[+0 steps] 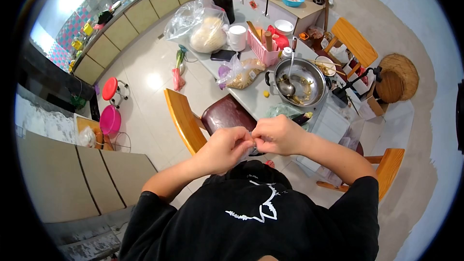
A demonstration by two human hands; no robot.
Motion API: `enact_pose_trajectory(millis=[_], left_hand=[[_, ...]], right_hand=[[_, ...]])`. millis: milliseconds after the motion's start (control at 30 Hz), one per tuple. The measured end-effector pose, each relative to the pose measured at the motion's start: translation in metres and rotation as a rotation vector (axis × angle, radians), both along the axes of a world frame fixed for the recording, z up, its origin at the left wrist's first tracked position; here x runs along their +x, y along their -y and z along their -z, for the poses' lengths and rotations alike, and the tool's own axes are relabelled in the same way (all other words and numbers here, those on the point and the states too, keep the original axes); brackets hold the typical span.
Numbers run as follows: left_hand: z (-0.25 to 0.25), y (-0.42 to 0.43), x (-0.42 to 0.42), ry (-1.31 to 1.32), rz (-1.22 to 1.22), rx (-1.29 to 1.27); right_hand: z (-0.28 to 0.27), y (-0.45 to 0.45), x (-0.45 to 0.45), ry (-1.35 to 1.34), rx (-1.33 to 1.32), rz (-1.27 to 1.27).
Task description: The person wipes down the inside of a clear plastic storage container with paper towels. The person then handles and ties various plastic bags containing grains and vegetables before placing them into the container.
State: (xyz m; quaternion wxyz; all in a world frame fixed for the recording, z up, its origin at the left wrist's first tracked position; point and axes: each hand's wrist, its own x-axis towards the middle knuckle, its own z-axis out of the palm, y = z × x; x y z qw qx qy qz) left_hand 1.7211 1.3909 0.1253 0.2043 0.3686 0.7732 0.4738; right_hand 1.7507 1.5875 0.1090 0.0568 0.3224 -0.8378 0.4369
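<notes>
In front of my chest, my left hand (224, 149) and my right hand (280, 136) meet with fingers pinched together. Between the fingertips is a small bit of clear plastic bag (254, 152), mostly hidden by the hands. Just past my right hand, a greenish clear bag (284, 111) and a dark eggplant (303, 118) lie at the near edge of the table (251, 101). Farther in stands a steel pot (309, 94) with food scraps and a ladle (287, 87) inside. A bag of tan, dry-looking food (246, 73) lies left of it.
A brown-seated chair (186, 121) stands at the table's left side, another wooden chair (389, 171) at right. On the table are a pink basket (263, 50), a white paper roll (237, 37), a phone (224, 56) and a large plastic bag (186, 26). A red stool (111, 88) stands left.
</notes>
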Motion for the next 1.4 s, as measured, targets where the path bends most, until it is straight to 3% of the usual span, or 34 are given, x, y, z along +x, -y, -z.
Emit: enact_pose_trajectory(millis=[100, 167, 267, 367, 433, 500, 533, 600, 800, 1133, 1333, 1400], left_hand=[[-0.012, 0.001, -0.003, 0.04, -0.092, -0.097], [-0.01, 0.003, -0.003, 0.041, -0.116, -0.055], [-0.003, 0.004, -0.002, 0.077, -0.156, -0.022], [0.013, 0.005, -0.006, 0.253, -0.191, 0.036], [0.017, 0.006, -0.007, 0.533, -0.156, 0.181], [0.016, 0.007, -0.006, 0.581, -0.15, 0.212], [0.015, 0.007, -0.006, 0.631, -0.145, 0.244], [0.015, 0.006, -0.004, 0.625, -0.135, 0.29], [0.011, 0.006, 0.003, 0.519, -0.156, 0.357], [0.004, 0.01, 0.014, 0.666, -0.142, 0.424], [0.004, 0.011, 0.014, 0.738, -0.103, 0.44], [0.003, 0.009, 0.013, 0.728, -0.113, 0.436]], right_hand=[[0.002, -0.003, -0.002, -0.014, -0.049, 0.173], [-0.009, 0.0, 0.008, 0.124, -0.086, 0.268], [-0.006, 0.016, 0.024, 0.391, -0.394, 0.393], [-0.007, 0.027, 0.032, 0.207, -0.343, 0.452], [-0.003, 0.033, 0.035, 0.224, -0.381, 0.442], [0.007, 0.038, 0.034, 0.35, -0.675, 0.451], [0.009, 0.041, 0.032, 0.347, -0.675, 0.453], [0.012, 0.045, 0.029, 0.548, -0.932, 0.45], [0.008, 0.04, 0.027, 0.953, -1.198, 0.281], [-0.002, 0.042, 0.038, 0.876, -1.044, 0.272], [-0.007, 0.04, 0.042, 0.684, -0.892, 0.271], [-0.007, 0.032, 0.038, 0.492, -0.755, 0.253]])
